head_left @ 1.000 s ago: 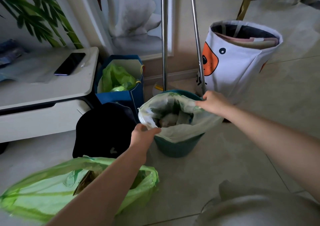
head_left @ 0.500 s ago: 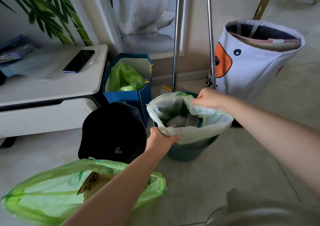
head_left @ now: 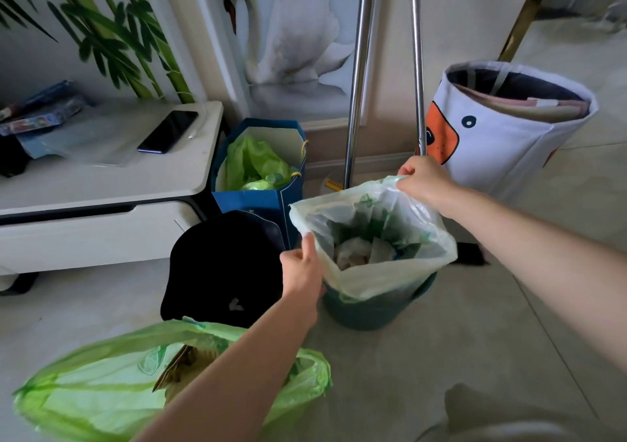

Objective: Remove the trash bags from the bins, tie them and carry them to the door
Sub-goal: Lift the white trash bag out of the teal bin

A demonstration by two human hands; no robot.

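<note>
While clamped on opposite edges of a pale trash bag (head_left: 373, 238), two hands seen from the head camera, nothing else to go by. Left hand (head_left: 302, 272) pinching the near-left rim, thumb up, grip closed on the plastic. Right hand (head_left: 424, 180) bunched on the far-right rim, grip closed on it too, held higher than the left. Bag mouth pulled wide and raised above the teal bin (head_left: 373, 309), lower part still sitting inside; crumpled paper waste visible within. Bin standing on the tiled floor (head_left: 441, 356), just beside a black bag (head_left: 220, 265) on its left. Behind those, a blue paper bag (head_left: 258, 200) holding green plastic, set against the white desk (head_left: 101, 183). On the desk, a dark phone (head_left: 168, 131). Near the bottom left, a green trash bag (head_left: 84, 390) lying open on the floor, partly under the left forearm. Behind the bin, two metal poles (head_left: 359, 68) rising; to the right, a white fabric hamper (head_left: 502, 136) with an orange patch.
</note>
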